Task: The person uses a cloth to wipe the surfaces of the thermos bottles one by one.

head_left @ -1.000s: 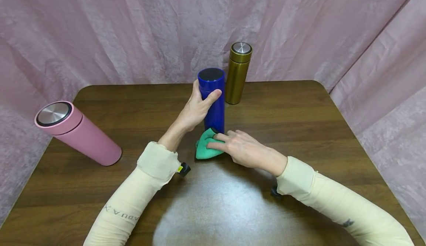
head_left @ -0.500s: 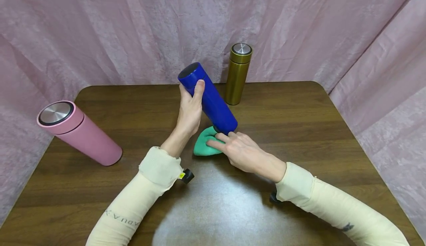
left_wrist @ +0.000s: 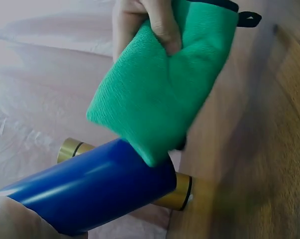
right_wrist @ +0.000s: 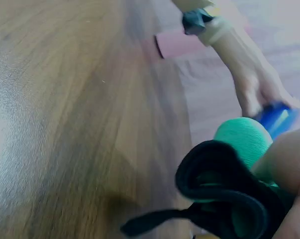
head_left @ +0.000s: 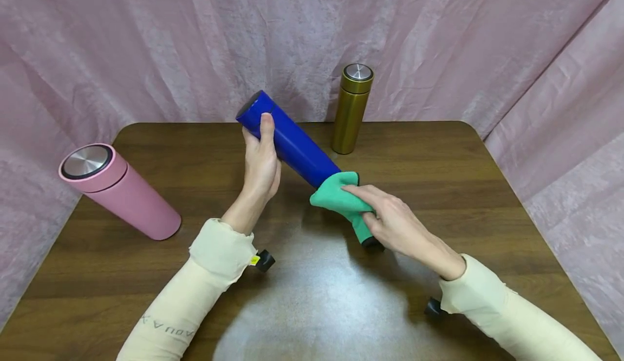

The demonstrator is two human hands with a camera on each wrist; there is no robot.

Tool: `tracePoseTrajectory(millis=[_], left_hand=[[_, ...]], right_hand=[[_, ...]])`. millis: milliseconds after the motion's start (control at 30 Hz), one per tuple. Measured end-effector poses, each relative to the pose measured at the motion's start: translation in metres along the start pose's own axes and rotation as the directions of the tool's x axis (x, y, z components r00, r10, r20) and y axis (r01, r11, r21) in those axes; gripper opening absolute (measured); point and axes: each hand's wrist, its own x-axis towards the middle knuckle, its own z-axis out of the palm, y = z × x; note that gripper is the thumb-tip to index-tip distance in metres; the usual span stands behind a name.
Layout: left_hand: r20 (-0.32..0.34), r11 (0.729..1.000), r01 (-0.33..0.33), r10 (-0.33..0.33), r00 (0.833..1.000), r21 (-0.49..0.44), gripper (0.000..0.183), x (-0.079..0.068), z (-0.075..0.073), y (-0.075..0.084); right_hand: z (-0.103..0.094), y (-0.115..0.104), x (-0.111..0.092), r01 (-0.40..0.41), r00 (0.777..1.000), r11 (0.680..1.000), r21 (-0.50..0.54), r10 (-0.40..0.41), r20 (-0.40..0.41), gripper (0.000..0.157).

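A blue thermos bottle (head_left: pixel 297 147) leans over to the left, its dark cap end up and its base toward my right hand. My left hand (head_left: pixel 260 160) grips it just below the cap, thumb along the near side. With my right hand (head_left: pixel 395 220) I pinch a green cloth (head_left: pixel 341 195) with black edging. The cloth lies over the bottle's lower end and hides its base in the head view. In the left wrist view the folded cloth (left_wrist: pixel 150 94) hangs over the end of the bottle (left_wrist: pixel 95 184). A black loop (right_wrist: pixel 154 219) dangles from the cloth.
A gold thermos bottle (head_left: pixel 351 114) stands upright at the back of the wooden table (head_left: pixel 463 187). On the left stands a pink thermos bottle (head_left: pixel 131 201) with a steel lid. A pink curtain (head_left: pixel 214 41) hangs behind the table.
The blue bottle has gone from upright to strongly tilted, its cap swinging left with my left hand. My right hand has moved right and lifted the cloth onto the bottle's lower end.
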Motion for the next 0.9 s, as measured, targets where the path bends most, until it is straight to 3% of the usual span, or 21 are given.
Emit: tracePoseTrajectory(millis=[133, 300, 400, 633, 900], left_hand=[[-0.020, 0.999, 0.006, -0.007, 1.000, -0.035, 0.057, -0.001, -0.005, 0.003], [-0.049, 0.997, 0.018, -0.022, 0.999, -0.080, 0.057, -0.004, -0.006, 0.005], [-0.070, 0.991, 0.029, -0.038, 0.997, -0.128, 0.053, -0.006, -0.006, 0.004], [-0.091, 0.980, 0.038, -0.057, 0.994, -0.197, 0.047, -0.008, -0.004, 0.004], [-0.083, 0.959, 0.057, -0.083, 0.993, -0.277, 0.037, -0.008, -0.004, 0.007]], right_hand=[[-0.006, 0.010, -0.003, -0.175, 0.981, 0.966, 0.191, 0.189, -0.053, 0.061], [-0.007, 0.014, -0.004, -0.315, 0.921, 0.877, 0.363, 0.375, -0.106, 0.057], [-0.001, 0.012, -0.003, -0.316, 0.898, 0.842, 0.437, 0.415, -0.149, 0.058], [0.015, -0.002, -0.001, -0.243, 0.896, 0.773, 0.586, 0.410, -0.169, 0.060], [0.019, -0.006, 0.013, -0.209, 0.866, 0.645, 0.735, 0.472, -0.168, 0.056]])
